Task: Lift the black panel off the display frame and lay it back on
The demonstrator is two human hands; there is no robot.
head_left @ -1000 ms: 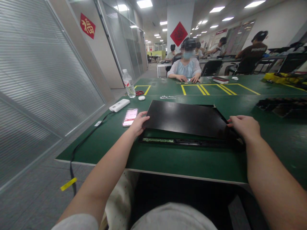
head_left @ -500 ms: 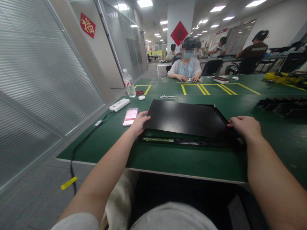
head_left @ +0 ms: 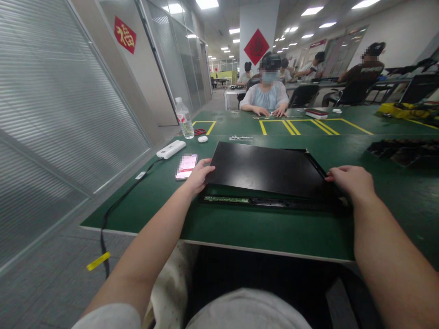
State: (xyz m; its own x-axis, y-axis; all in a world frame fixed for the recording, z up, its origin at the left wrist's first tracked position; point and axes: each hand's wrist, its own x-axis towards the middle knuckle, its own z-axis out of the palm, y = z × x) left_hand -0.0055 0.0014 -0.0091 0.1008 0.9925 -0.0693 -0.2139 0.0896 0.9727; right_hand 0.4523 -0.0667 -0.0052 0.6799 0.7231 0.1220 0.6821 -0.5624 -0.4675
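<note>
Blk panel [head_left: 264, 169] over frame [head_left: 291, 205] on worktop [head_left: 257, 230]; frame holds green PCB [head_left: 226, 199] beside panel's near edge. L hand [head_left: 199, 177] grip: closed on panel's L edge. R hand [head_left: 353, 182]: at panel's R edge, can't tell grip.

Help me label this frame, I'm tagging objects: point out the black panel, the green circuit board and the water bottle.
Black panel [head_left: 264, 169]: head view, middle of its upper face.
Green circuit board [head_left: 226, 199]: head view, its visible strip.
Water bottle [head_left: 185, 121]: head view, its body.

You're in an office workroom: lowered blinds [head_left: 51, 91] (to your left), ceiling lights [head_left: 207, 4], a yellow-marked green table [head_left: 240, 228], people [head_left: 364, 72] seated at what seem desks [head_left: 233, 91] beyond.
</note>
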